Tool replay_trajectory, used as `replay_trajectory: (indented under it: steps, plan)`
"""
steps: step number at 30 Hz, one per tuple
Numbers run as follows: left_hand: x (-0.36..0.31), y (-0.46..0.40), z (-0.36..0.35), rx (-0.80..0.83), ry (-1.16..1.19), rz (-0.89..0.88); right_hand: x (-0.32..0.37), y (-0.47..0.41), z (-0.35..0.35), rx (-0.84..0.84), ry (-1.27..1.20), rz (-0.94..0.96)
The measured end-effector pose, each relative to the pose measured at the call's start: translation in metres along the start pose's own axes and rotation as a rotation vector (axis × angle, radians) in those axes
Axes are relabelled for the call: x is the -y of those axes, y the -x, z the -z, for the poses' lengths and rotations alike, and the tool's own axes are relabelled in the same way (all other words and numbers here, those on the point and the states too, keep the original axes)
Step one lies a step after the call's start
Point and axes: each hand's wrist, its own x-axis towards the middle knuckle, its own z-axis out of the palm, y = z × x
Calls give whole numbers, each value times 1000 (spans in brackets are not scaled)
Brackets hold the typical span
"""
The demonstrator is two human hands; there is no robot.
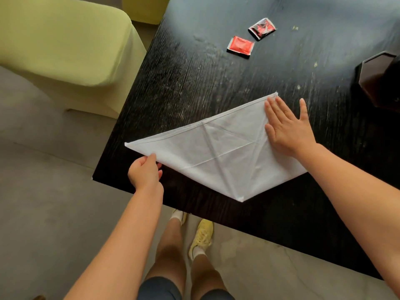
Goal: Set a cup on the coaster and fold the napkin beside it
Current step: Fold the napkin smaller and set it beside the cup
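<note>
The napkin is white woven cloth, folded into a triangle with a hemmed long edge on the far side and the apex pointing toward the person. Pressed crease lines cross its face. It lies flat on the table, near the front edge, on a black surface with coarse wood grain and pale scuff marks and crumbs.

The left hand pinches the napkin's lower-left edge near the left corner, thumb on top and fingers curled beneath. The right hand lies flat and open, palm down, fingers spread, pressing the right corner of the cloth against the table; it grasps nothing.

Two small red foil packets lie farther back on the table, well apart from the napkin. A dark hexagonal object sits at the right border, partly cut off; what it is cannot be told. A yellow-green fabric-covered chair stands left of the table.
</note>
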Motion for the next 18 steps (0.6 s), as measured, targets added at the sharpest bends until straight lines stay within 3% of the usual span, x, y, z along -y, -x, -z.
replay_trajectory:
  steps: [5,8,14,16,18]
  plan:
    - [-7,-3,3,153,245,81,-3,0,-2,4,-5,3]
    - [-11,-10,11,144,319,91,-4,0,-4,-4,-16,15]
    - [-25,11,9,99,3,-364,4,4,14,-36,-64,6]
    - [-34,29,0,179,-56,-517,22,7,34,-205,-199,16]
    - [-40,50,-13,285,-126,-627,47,14,61,-385,-551,89]
